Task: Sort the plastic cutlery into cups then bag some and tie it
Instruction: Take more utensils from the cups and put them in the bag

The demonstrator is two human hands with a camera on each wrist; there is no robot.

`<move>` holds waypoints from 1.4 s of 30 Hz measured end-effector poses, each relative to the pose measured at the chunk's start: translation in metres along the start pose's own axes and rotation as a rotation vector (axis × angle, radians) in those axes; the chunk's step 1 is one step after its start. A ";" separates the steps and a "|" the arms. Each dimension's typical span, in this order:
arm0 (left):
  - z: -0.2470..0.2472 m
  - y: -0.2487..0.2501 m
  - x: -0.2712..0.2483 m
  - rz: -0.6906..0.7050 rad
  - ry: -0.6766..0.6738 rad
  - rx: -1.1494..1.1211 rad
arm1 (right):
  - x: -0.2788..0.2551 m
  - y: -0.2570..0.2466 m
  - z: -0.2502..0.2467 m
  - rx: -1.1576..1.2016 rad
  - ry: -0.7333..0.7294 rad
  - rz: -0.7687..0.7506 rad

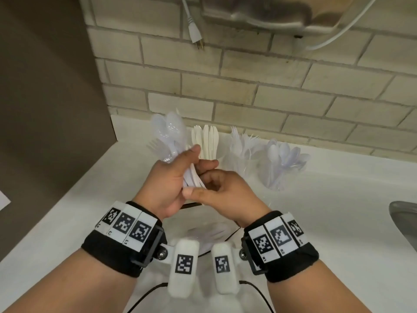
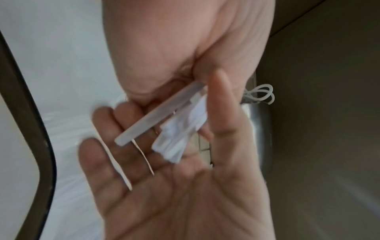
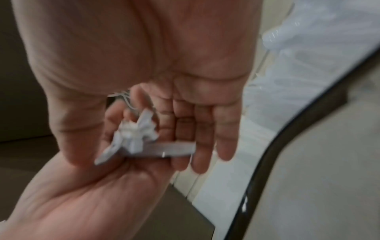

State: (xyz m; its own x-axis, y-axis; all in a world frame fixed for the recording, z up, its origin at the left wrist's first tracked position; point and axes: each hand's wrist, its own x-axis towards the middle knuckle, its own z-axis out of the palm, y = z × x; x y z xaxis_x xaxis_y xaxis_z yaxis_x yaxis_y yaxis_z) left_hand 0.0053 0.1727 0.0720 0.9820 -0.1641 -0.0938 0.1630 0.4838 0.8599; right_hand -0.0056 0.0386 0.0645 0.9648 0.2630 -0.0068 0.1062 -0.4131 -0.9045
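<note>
A bundle of white plastic cutlery (image 1: 169, 132), with spoons, a fork and knives, is held up above the counter, heads pointing away from me. Glossy clear film seems to cover the spoon heads. My left hand (image 1: 180, 168) grips the bundle around its middle. My right hand (image 1: 203, 184) curls around the handle ends (image 2: 174, 129) from the right. The right wrist view shows the same handle ends (image 3: 133, 138) between both palms, blurred. Three clear cups stand by the wall: knives (image 1: 208, 141), forks (image 1: 243, 145), spoons (image 1: 284, 159).
Under my wrists lies clear plastic (image 1: 207, 233) on a dark-rimmed tray (image 2: 30, 113). A steel sink (image 1: 404, 222) is at the right edge. A brown panel (image 1: 45, 109) closes the left side, and a white plug (image 1: 196, 39) hangs on the brick wall.
</note>
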 end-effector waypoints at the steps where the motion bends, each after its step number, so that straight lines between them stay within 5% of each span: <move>1: -0.003 0.002 0.002 0.028 0.022 -0.053 | 0.001 -0.002 -0.005 0.010 0.095 0.011; 6: -0.016 -0.001 0.000 -0.017 -0.077 -0.021 | 0.014 -0.021 -0.021 0.244 0.391 -0.018; 13: -0.025 -0.011 -0.004 -0.145 -0.381 -0.091 | 0.021 -0.037 -0.018 0.265 0.218 -0.093; 27: -0.018 -0.012 -0.004 -0.040 0.093 0.193 | 0.024 -0.028 -0.014 0.287 0.218 -0.029; 31: -0.034 -0.011 0.004 -0.016 0.267 0.163 | 0.034 -0.033 -0.042 0.184 0.475 -0.116; 35: -0.038 -0.005 0.008 0.025 0.250 0.141 | 0.061 -0.048 -0.069 0.107 0.657 -0.238; 42: -0.027 -0.007 0.017 -0.039 0.091 0.094 | 0.134 -0.024 -0.058 -0.183 0.501 -0.085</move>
State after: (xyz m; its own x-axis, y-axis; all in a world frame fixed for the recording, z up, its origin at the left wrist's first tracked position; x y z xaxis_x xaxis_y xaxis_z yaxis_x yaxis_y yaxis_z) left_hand 0.0234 0.1902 0.0507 0.9804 -0.1005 -0.1693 0.1955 0.3950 0.8976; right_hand 0.1352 0.0327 0.1099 0.9429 -0.1276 0.3076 0.1856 -0.5655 -0.8036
